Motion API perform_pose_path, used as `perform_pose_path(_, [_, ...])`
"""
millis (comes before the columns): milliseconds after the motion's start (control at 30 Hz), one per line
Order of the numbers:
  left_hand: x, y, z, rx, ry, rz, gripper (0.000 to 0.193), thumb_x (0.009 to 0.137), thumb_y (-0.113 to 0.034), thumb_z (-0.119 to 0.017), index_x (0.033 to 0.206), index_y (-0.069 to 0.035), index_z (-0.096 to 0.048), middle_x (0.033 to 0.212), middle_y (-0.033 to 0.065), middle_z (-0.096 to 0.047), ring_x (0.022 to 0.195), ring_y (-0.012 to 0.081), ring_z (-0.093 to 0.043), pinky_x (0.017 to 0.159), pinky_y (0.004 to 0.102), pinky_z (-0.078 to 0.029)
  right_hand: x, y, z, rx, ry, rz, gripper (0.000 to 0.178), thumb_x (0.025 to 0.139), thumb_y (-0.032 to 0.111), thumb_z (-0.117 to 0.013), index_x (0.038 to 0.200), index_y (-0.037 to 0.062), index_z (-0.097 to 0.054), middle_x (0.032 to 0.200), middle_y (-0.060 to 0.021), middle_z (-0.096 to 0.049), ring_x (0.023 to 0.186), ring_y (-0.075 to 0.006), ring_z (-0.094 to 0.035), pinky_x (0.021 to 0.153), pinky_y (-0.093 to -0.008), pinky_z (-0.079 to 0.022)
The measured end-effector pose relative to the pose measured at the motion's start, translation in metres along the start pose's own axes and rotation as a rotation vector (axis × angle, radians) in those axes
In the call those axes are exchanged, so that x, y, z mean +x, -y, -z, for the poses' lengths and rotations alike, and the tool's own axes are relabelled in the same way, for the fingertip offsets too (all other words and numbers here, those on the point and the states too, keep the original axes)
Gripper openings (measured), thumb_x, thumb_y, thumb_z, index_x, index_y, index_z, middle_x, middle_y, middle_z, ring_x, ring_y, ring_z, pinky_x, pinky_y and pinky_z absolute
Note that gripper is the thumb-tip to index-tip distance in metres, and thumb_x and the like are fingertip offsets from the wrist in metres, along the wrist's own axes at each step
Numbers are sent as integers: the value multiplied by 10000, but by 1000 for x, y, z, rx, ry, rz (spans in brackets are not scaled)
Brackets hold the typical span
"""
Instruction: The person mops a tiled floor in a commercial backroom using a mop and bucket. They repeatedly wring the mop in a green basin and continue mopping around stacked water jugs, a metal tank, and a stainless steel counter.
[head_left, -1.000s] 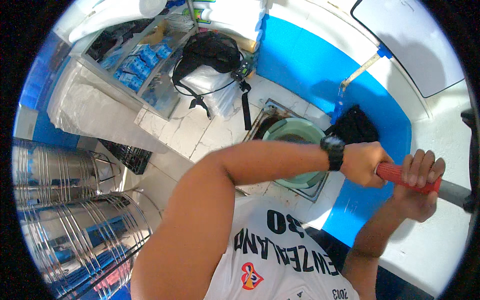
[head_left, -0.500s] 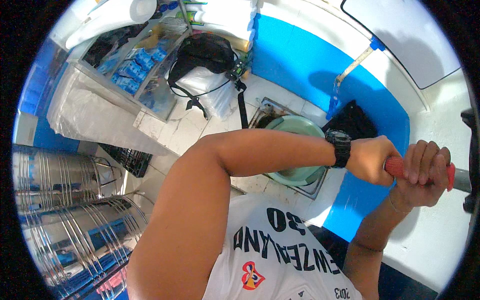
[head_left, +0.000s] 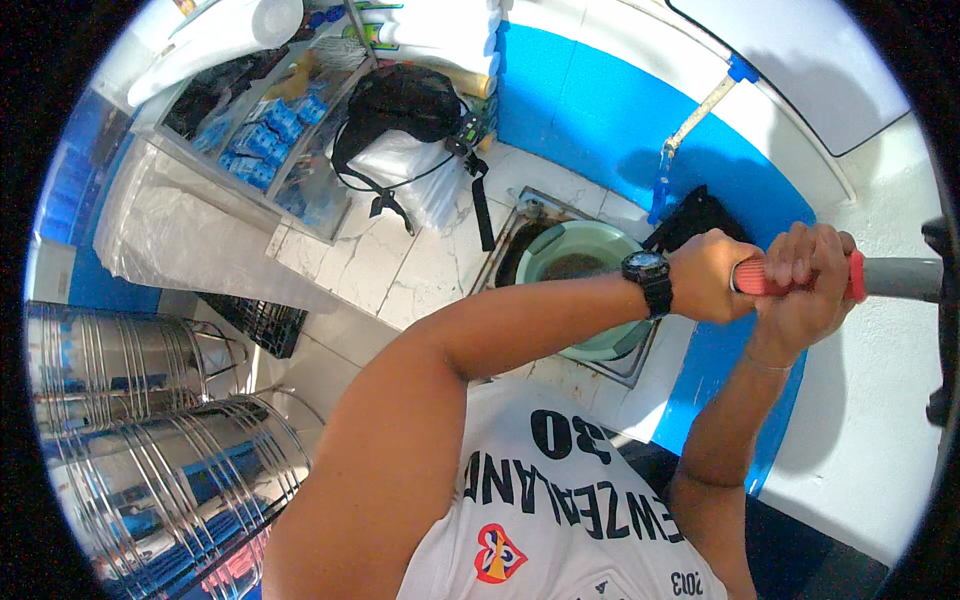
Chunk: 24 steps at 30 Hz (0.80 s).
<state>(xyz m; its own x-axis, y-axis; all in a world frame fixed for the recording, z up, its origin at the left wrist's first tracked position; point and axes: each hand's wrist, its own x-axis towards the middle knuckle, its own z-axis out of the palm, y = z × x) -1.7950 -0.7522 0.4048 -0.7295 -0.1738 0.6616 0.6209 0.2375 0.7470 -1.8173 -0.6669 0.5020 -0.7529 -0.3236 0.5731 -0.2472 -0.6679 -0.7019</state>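
Observation:
Both hands are at a grey pole with a ribbed red grip, at the right side of the head view. My left hand, with a black watch on its wrist, is closed at the grip's near-left end. Just to its right, my right hand has its fingers wrapped round the same grip. The pole runs out past the right rim, so its far end is hidden. Below my left forearm sits a green basin in a sink; the forearm covers part of the basin.
A pipe tap comes off the blue and white wall. On the tiled counter stand a black bag, a plastic bundle and a glass case with blue packs. Wire racks stand at lower left, near a black crate.
Both hands have moved up and a little left with the red grip, which now lies nearly level. More of the grey pole and of the basin shows.

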Motion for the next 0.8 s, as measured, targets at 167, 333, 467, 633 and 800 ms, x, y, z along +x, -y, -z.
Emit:
perform_pose_path(167, [-3,4,1,-11,-57,-23,298,758,-311,-796,840,-45,-690,803,208,-704,777,412,-695,691,437,-579,-4,-3,-19,-172,-125,82,259,919,18,-646,763,99,-457,552,8,-392,417,-82,-353,375,-256,-334])
perform_pose_path(333, [-6,-1,4,-39,-17,-8,312,785,-314,-787,859,-26,-692,813,219,-703,784,409,-697,692,424,-573,-11,-3,-29,-235,-214,133,277,909,18,-653,729,93,-456,540,0,-408,411,-96,-402,373,-269,-350])
perform_pose_path(467, [-6,-7,10,-53,94,4,318,804,-293,-793,920,-13,-697,836,210,-717,790,355,-726,715,398,-572,-11,4,-31,-219,-215,144,301,910,27,-655,707,100,-444,522,5,-401,402,-94,-393,380,-262,-348])
perform_pose_path(633, [4,-10,6,-60,118,-70,313,809,-274,-794,935,-4,-697,831,196,-724,757,325,-731,709,385,-567,-6,17,-33,-204,-191,137,324,914,42,-652,690,109,-429,510,12,-385,387,-88,-358,379,-264,-326])
perform_pose_path(800, [12,-13,2,-37,92,-73,313,804,-287,-776,851,8,-683,764,229,-677,726,391,-696,648,399,-550,-3,22,-32,-252,-194,179,311,920,52,-650,707,104,-429,515,10,-385,390,-87,-353,384,-266,-308])
